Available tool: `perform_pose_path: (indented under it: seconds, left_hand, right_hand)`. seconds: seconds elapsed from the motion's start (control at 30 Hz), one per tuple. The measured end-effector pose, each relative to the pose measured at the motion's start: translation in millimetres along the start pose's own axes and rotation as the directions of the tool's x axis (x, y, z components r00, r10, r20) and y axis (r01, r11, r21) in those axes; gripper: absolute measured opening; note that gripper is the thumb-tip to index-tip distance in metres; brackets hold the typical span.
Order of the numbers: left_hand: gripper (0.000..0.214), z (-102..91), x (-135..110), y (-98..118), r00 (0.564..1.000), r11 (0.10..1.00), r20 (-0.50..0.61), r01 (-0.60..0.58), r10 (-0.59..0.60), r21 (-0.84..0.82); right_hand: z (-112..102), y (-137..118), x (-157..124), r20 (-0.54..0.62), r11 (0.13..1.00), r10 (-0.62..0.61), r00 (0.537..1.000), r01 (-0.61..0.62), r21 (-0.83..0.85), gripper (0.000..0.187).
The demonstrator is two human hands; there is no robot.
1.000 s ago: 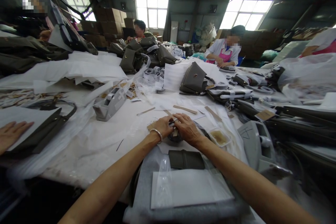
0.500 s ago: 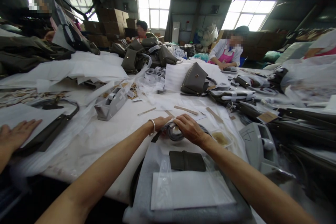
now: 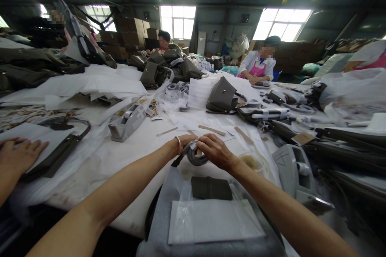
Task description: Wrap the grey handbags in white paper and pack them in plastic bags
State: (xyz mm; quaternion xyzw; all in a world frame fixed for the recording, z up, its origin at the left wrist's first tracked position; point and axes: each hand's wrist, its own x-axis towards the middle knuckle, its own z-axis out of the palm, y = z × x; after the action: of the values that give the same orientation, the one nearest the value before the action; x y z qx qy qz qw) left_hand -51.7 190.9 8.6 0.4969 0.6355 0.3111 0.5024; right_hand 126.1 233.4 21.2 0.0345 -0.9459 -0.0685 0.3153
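Strap point(image 3: 197, 161), grey-wrapped and coiled, as seen in the head view: it lay between your two hands, just beyond the far edge of the wrapped bag point(image 3: 158, 229) nearest your body, with its dark tail point(image 3: 177, 161) hanging out below your left wrist. Your right hand point(image 3: 212, 148) was closed on the coil's upper right side, fingers curled together. Your left hand point(image 3: 188, 139) appeared closed on the other side, though the coil hid most of its fingers. Holding from both sides probably stopped the loops from springing apart.

Note the bag's load: a white sheet point(image 3: 215, 221) and a dark folded piece point(image 3: 211, 188) rested on top, between your forearms. Working beyond them presumably spared both from being pushed out of line. One grey tape dispenser point(image 3: 128, 124) stood to the left on the desk point(image 3: 144, 142) and a second dispenser point(image 3: 294, 168) to the right, an arrangement that seemed to put tape near either arm. Brown strips point(image 3: 211, 130) lay loose just past your hands.

Pose: your forearms reached forward and converged in a V. The left wrist, circled by a bracelet point(image 3: 178, 144), was nearly straight; the right turned inward, back of the hand uppermost. At far left, a co-worker's hand point(image 3: 22, 154) lay flat on paper over another bag point(image 3: 62, 154), well apart from yours.
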Motion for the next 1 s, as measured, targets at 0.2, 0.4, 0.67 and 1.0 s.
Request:
perform_pose_path:
  seconds: [0.2, 0.4, 0.67, 1.0]
  left_hand:
    - [0.023, 3.3, -2, 3, 0.992, 0.992, 0.117, 0.059, -0.046, -0.112]
    - [0.024, 4.3, -2, 6, 0.995, 0.999, -0.097, 0.037, -0.034, 0.033]
    - [0.008, 26.8, -29, 11, 0.863, 0.957, -0.487, 0.018, 0.131, 0.288]
    - [0.014, 34.4, -41, -7, 0.920, 0.988, -0.365, -0.156, 0.142, -0.008]
  right_hand:
    - [-3, -2, -3, -0.041, 0.999, -0.043, 0.998, 0.043, -0.006, 0.019]
    - [-7, 4, -8, -0.048, 0.996, -0.082, 0.995, 0.083, 0.022, 0.015]
    - [-16, 3, -13, 0.096, 0.989, -0.135, 0.986, 0.129, 0.071, 0.022]
    - [-25, -2, -5, 0.210, 0.917, 0.208, 0.955, -0.265, 0.297, 0.011]
